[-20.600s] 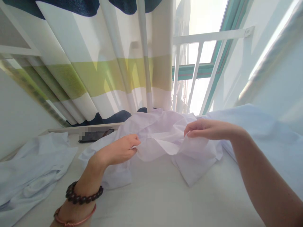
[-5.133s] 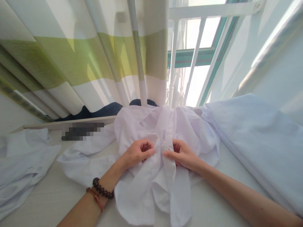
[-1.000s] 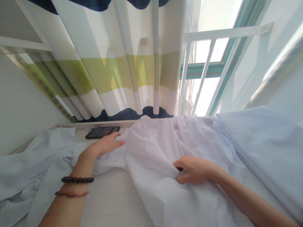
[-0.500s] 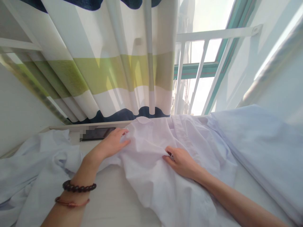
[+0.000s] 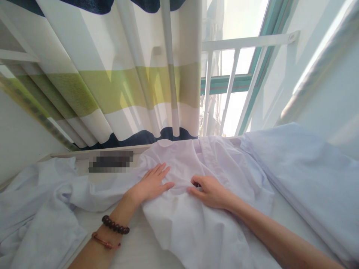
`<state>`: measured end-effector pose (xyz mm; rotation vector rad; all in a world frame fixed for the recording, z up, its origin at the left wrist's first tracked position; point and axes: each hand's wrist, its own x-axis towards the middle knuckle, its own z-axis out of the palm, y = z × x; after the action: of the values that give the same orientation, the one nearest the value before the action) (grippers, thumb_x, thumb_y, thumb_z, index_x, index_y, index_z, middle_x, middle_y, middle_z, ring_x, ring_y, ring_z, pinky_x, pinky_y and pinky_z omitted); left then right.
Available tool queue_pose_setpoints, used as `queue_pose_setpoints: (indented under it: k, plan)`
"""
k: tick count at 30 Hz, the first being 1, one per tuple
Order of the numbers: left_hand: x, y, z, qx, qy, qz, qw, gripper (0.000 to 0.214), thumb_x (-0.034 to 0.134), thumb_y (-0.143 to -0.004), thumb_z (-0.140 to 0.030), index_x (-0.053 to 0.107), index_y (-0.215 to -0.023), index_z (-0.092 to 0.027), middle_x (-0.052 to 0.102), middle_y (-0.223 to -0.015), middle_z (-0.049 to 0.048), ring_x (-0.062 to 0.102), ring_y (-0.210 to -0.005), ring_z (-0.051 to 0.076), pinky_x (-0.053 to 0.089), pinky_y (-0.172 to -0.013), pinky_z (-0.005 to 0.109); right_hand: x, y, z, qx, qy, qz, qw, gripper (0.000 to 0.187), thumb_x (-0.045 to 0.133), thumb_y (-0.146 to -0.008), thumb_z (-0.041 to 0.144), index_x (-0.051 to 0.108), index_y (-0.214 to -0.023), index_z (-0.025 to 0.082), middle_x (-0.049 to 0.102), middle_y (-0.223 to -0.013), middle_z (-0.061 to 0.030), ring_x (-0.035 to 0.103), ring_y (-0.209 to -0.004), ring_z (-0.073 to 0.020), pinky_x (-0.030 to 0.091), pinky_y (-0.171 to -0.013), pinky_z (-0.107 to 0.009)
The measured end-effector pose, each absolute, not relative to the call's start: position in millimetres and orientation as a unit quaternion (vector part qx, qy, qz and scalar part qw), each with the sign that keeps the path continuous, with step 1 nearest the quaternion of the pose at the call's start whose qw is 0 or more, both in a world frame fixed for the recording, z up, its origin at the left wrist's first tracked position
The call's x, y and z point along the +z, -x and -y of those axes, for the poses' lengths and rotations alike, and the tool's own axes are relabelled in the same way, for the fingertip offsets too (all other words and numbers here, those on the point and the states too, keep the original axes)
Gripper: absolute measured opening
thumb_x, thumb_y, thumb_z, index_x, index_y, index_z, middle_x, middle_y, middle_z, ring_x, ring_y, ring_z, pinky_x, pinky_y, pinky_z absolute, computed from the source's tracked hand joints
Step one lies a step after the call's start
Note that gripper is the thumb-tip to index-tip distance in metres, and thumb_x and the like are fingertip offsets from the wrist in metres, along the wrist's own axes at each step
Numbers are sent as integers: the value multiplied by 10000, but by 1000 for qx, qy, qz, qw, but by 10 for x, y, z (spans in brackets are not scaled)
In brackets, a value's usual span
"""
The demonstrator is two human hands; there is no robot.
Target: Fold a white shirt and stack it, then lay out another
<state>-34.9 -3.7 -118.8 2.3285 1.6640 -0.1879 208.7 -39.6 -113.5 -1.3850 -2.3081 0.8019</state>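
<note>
Nearest, at the person's left wrist, sit a bracelet of round, dark, glossy beads (image 5: 115, 225) and a thin coppery band (image 5: 106, 243). The bare right forearm slants in from the lower right corner. Between the arms spreads a white garment (image 5: 190, 231) of thin, smooth cloth with a faint lilac tint; it lies in soft, shallow folds on a pale surface (image 5: 131, 243), its near end running out of view. The left hand (image 5: 153, 183) is open, palm down on the cloth, fingers spread. The right hand (image 5: 211, 192) is half curled on the garment, thumb and forefinger bent towards each other; whether a fold is pinched between them cannot be told. Both hands hide part of the cloth. A stitched, strip-like band runs along the garment's far part.

To the left lies a crumpled white cloth heap (image 5: 42, 209), which a sleeve-like length of white fabric meets. To the right, a broad, flatter pale-blue cloth (image 5: 305, 172) lies against the garment's edge. Beyond the left hand is a dark, flat object (image 5: 110, 161), blurred by blocks. Farther back hangs a folded curtain (image 5: 112, 89) banded cream, green and navy, covering the view behind it; beside it a white railing (image 5: 249, 42) crosses in front of a teal window frame (image 5: 241, 83).
</note>
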Motion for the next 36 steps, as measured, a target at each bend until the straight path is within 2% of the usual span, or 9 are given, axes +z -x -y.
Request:
queue_pose_setpoints:
  k: [4,9,15,19,22,26,29,32,36]
  plan:
    - [-1081,469,3,-79,-794,-586,143,753,462,-877,-562,278,-1507,-194,156,-1589,119,103,-1468,286,160,-1175,458,-937,-2259,370,373,448,793,178,297,451,-923,428,629,-956,192,667,-909,-37,582,-791,-164,421,-696,-273]
    - [-970,589,-26,-59,-782,-607,131,641,557,-852,-433,443,-1424,-166,304,-1546,138,245,-1439,287,208,-1171,425,-764,-2508,287,282,499,796,193,224,445,-920,329,625,-959,200,665,-962,-46,591,-865,-181,440,-743,-297]
    - [-921,283,94,39,-864,-489,115,406,340,-953,-270,610,-1255,-234,590,-1343,37,482,-1283,199,304,-1135,358,-931,-2591,201,190,585,788,46,235,487,-891,320,575,-1039,161,672,-965,-93,586,-848,-221,404,-721,-321]
    - [-972,93,203,2,-860,-454,231,472,353,-965,-502,488,-1383,-330,415,-1505,5,356,-1390,225,264,-1158,408,-984,-2558,189,177,595,784,0,373,414,-925,476,579,-1014,154,683,-951,-121,603,-822,-255,387,-670,-339]
    - [-957,156,205,-66,-840,-479,246,518,499,-910,-457,444,-1414,-351,212,-1588,9,173,-1461,267,187,-1172,476,-900,-2591,213,155,623,766,-36,448,319,-961,482,616,-865,160,679,-887,-142,619,-788,-273,380,-619,-347]
    - [-813,348,142,-97,-812,-521,244,476,473,-871,-235,548,-1338,-281,298,-1553,33,320,-1411,262,258,-1144,450,-806,-2670,259,137,658,735,-85,444,423,-916,494,605,-670,173,672,-799,-156,635,-730,-281,384,-563,-341]
    - [-744,395,115,-99,-804,-537,234,407,414,-854,-199,671,-1168,-224,457,-1473,41,457,-1325,259,319,-1114,399,-809,-2688,254,205,635,737,-109,438,451,-889,494,542,-589,189,614,-571,-88,599,-544,-213,388,-515,-316]
    - [-739,313,150,-42,-820,-534,200,364,383,-851,-199,702,-1028,-201,651,-1257,52,558,-1207,258,365,-1080,388,-811,-2692,217,276,599,749,-60,297,517,-843,404,483,-628,200,588,-566,-30,553,-462,-156,371,-458,-276]
    - [-769,85,263,55,-852,-479,205,372,339,-937,-302,616,-1176,-237,630,-1262,16,551,-1198,200,378,-1077,326,-717,-2697,214,290,567,766,87,161,560,-794,319,455,-748,207,592,-720,3,527,-529,-111,350,-467,-234]
